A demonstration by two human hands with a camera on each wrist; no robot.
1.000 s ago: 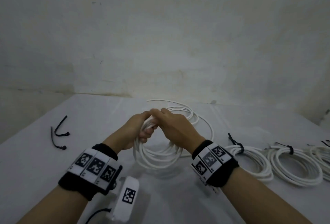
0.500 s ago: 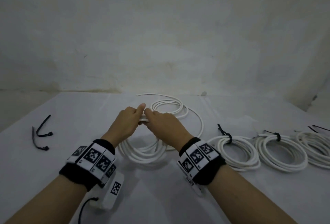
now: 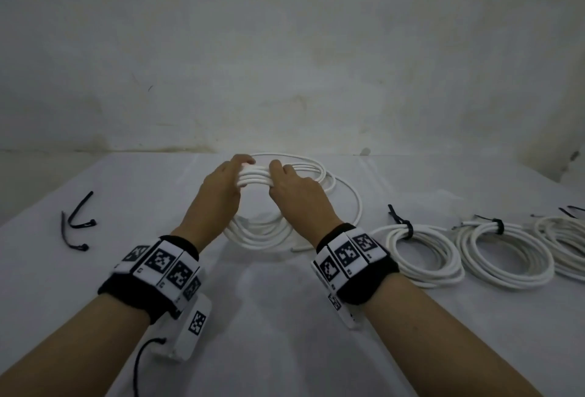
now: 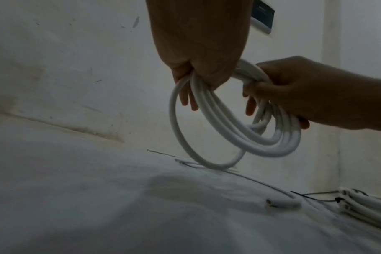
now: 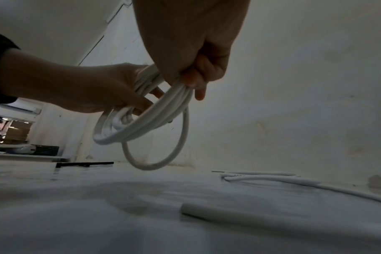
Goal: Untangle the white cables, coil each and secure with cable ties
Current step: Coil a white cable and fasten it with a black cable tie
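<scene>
A white cable coil (image 3: 259,232) hangs from both hands above the white table (image 3: 285,317). My left hand (image 3: 221,187) grips the top of the bundle (image 3: 254,175) and my right hand (image 3: 291,190) grips it just to the right. In the left wrist view the loops (image 4: 239,135) dangle below the curled fingers (image 4: 185,96), the lowest loop touching the table. The right wrist view shows the same coil (image 5: 154,127) held by both hands. A loose strand (image 3: 351,197) trails right on the table, its cut end (image 5: 198,210) lying flat.
Three tied coils lie at right: one (image 3: 424,257), a second (image 3: 506,254), a third (image 3: 566,244) at the frame edge, each with a black tie (image 3: 406,227). Two loose black cable ties (image 3: 79,222) lie at left. A wall stands behind the table.
Both hands have moved away from me and slid apart along the top of the bundle, exposing a stretch of strands between them. The coil hangs lower and rounder.
</scene>
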